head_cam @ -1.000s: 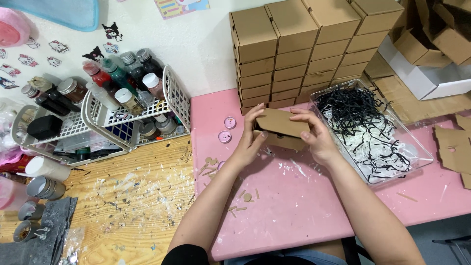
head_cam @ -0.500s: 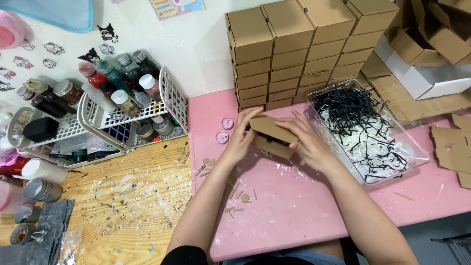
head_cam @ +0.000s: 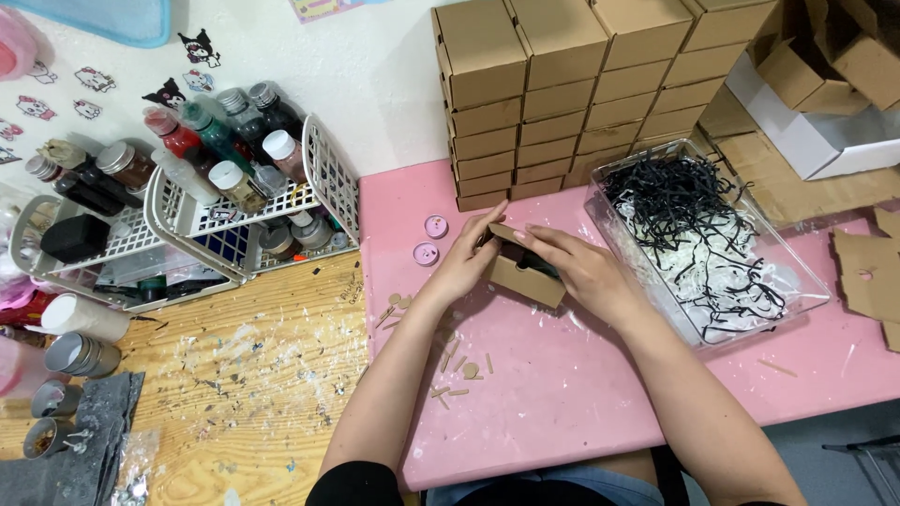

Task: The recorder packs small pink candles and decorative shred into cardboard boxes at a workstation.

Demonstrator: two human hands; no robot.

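A small brown cardboard box rests on the pink mat, partly open, with something dark inside. My left hand grips its left end, fingers up against the flap. My right hand lies over the top and right side, fingers pressing the lid flap down. Much of the box is hidden under both hands.
A tall stack of closed brown boxes stands behind. A clear tray of black and white paper shreds sits to the right. Two pink round caps lie left. White baskets of bottles stand on the wooden table. Flat cardboard blanks lie far right.
The box has come down lower onto the mat and turned a little. My right hand has shifted over its top, folding the flap.
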